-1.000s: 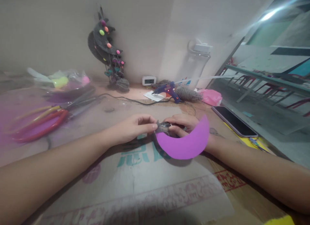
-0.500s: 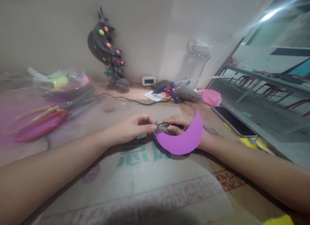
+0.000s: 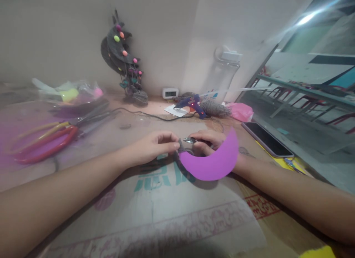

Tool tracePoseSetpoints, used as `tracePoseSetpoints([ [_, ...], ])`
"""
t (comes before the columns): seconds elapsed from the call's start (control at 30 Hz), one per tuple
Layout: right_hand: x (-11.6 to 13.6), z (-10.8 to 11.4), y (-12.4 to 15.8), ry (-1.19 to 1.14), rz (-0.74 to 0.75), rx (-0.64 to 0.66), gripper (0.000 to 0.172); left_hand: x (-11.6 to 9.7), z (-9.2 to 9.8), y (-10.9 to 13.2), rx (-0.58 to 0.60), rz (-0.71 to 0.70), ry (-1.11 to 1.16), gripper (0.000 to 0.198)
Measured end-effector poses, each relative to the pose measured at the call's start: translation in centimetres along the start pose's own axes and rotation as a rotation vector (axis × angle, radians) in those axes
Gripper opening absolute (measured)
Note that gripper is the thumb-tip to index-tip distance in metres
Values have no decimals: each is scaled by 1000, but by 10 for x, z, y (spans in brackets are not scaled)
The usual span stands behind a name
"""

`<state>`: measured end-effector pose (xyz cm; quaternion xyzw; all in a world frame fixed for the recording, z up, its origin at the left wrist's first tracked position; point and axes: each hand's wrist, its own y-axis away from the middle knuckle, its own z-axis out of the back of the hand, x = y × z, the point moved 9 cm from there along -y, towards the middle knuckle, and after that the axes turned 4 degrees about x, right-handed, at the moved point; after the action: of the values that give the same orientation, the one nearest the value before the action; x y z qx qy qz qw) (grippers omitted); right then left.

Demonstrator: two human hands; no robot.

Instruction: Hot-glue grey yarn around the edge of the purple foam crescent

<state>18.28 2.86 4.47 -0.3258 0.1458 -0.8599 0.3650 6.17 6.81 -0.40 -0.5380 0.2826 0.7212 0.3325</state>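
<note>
A purple crescent moon cutout (image 3: 209,167) has grey yarn (image 3: 181,146) at its left tip. My left hand (image 3: 158,145) pinches that wrapped tip between thumb and fingers. From the tip the crescent curves right, passing in front of my right wrist. My right hand (image 3: 206,139) is closed around small thread snips (image 3: 189,140), whose metal blades point left at the yarn, a small gap away from it. Most of the snips' handle is hidden in the fingers.
Behind the hands lie a blue glue gun (image 3: 192,105), a grey yarn ball (image 3: 215,108) and a small digital clock (image 3: 170,93). Large scissors (image 3: 47,143) rest at left, a phone (image 3: 267,139) at right. A decorated grey moon (image 3: 118,50) hangs at the wall.
The snips have moved slightly right, away from the yarn at the tip, and their blades now show more clearly. The crescent's free end has swung a little to the right.
</note>
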Motion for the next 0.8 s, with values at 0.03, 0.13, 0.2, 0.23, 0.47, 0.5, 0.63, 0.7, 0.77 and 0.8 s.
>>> tracePoseSetpoints([
  [0.03, 1, -1, -1, 1, 12, 16, 29, 0, 0, 0, 0, 6, 2, 25],
  [0.13, 6, -4, -3, 21, 41, 60, 31, 3, 0, 1, -7, 33, -13, 27],
  [0.2, 8, -4, -4, 34, 55, 70, 32, 4, 1, 1, -18, 36, -28, 27],
  [0.23, 8, -4, -4, 39, 59, 75, 32, 4, 2, 1, -25, 33, -33, 28],
  [0.47, 7, -8, -4, 94, 58, 124, 34, 8, 2, -1, -32, 22, -6, 24],
  [0.5, 7, -8, -4, 109, 61, 124, 34, 8, 1, -1, -27, 21, 1, 24],
  [0.63, 8, -7, -3, 147, 94, 113, 33, 6, 0, -1, -12, 19, 4, 22],
  [0.7, 9, -7, -3, 141, 102, 114, 33, 5, 0, 0, -11, 22, -3, 21],
  [0.77, 9, -7, -3, 136, 101, 114, 33, 5, 0, 0, -12, 33, -3, 21],
  [0.8, 9, -7, -3, 136, 98, 116, 33, 5, 0, 1, -10, 40, 1, 21],
])
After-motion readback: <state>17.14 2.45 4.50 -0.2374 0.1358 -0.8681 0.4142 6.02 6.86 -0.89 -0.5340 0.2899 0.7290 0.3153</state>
